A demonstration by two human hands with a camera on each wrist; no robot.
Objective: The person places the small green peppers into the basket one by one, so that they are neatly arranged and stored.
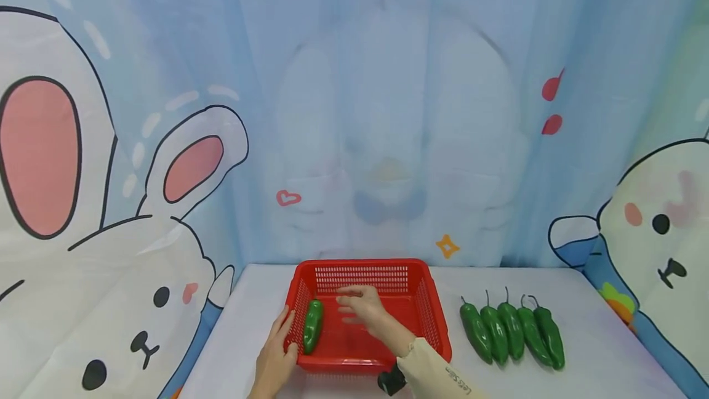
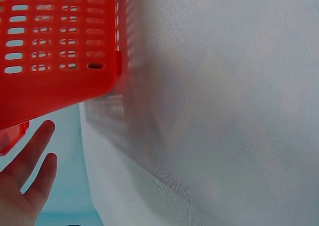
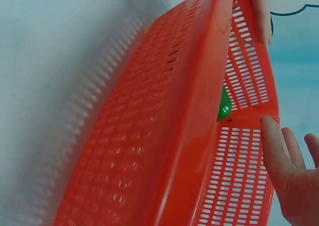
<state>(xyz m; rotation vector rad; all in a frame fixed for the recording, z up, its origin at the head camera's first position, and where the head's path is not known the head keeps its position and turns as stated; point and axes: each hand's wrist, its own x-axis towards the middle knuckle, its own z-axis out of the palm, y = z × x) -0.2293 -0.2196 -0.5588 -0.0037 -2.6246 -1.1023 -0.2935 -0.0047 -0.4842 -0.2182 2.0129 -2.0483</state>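
Observation:
A red plastic basket (image 1: 365, 362) with slotted walls stands on the white table. Inside, along its left wall, lies one glossy green chili pepper (image 1: 312, 326); the right wrist view catches only a bit of this pepper (image 3: 225, 106) past the rim. My left hand (image 1: 277, 353) rests at the basket's left rim near the front corner, fingers extended. In the left wrist view, two straight fingers (image 2: 37, 161) show by the basket's corner. Over the middle of the basket hovers my right hand (image 1: 362, 310), fingers spread and holding nothing, right of the pepper.
Several green chili peppers (image 1: 512, 328) lie side by side on the table (image 1: 598, 350), right of the basket, stems pointing away. Behind the table hangs a light blue curtain (image 1: 388, 109) with cartoon animals. A black wrist device (image 1: 392, 380) sits below the right forearm.

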